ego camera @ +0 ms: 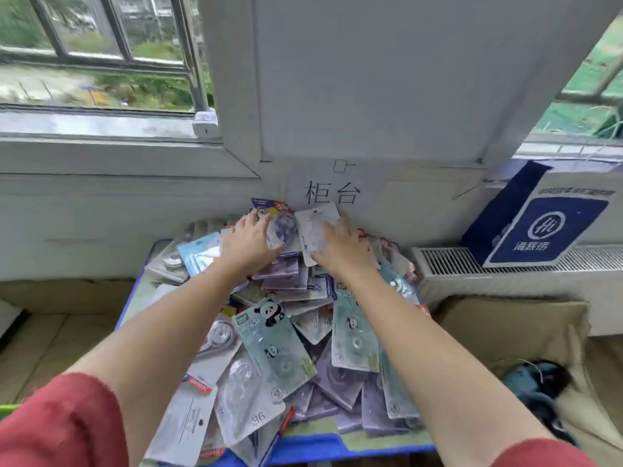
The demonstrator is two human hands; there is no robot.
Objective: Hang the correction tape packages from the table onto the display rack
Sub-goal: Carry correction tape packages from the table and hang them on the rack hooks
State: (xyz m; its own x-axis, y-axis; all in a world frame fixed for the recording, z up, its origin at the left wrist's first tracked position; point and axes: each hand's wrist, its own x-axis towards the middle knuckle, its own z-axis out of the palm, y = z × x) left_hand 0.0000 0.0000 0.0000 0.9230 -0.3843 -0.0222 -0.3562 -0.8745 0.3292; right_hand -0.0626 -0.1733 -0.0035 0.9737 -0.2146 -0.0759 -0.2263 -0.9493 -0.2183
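A heap of correction tape packages (269, 348) covers a small table with a blue edge (323, 446); there are panda-print, purple and clear blister cards. Both my arms stretch to the far end of the heap by the wall. My left hand (247, 239) lies over a purple package (285, 229), with the thumb under its lower edge and the fingers on top. My right hand (342, 252) holds a white-backed package (315, 227), tilted up, with the thumb at its bottom corner. No display rack is in view.
A paper sign (332, 192) is stuck on the wall behind the heap. To the right, a blue and white box (536, 224) stands on a radiator cover (445, 261). Cardboard boxes (519, 328) flank the table. A window (97, 52) sits at the upper left.
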